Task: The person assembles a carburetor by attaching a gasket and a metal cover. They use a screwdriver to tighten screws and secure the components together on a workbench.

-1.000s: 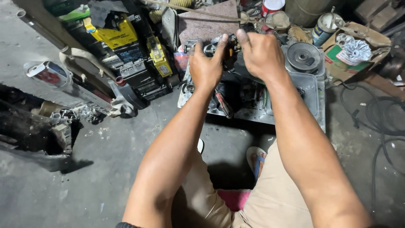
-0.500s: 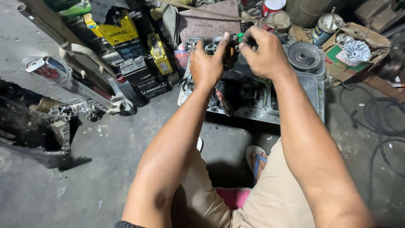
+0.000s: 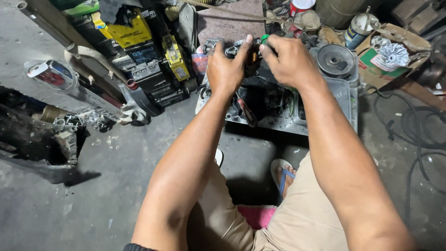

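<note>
While the person is sitting over a metal tray (image 3: 346,100) on the concrete floor (image 3: 116,186), both hands are gripping one small dark mechanical part (image 3: 251,58) above the tray's far edge: the left hand (image 3: 226,69) is clasping it from the left and the right hand (image 3: 290,60) is closing on it from the right. Greasy surfaces are probably making a slip likely, dropping the part among the loose tools (image 3: 246,111) lying in the tray below.

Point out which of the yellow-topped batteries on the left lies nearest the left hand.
The narrow yellow-topped battery, right of the bigger yellow battery, lies nearest the left hand.
</note>
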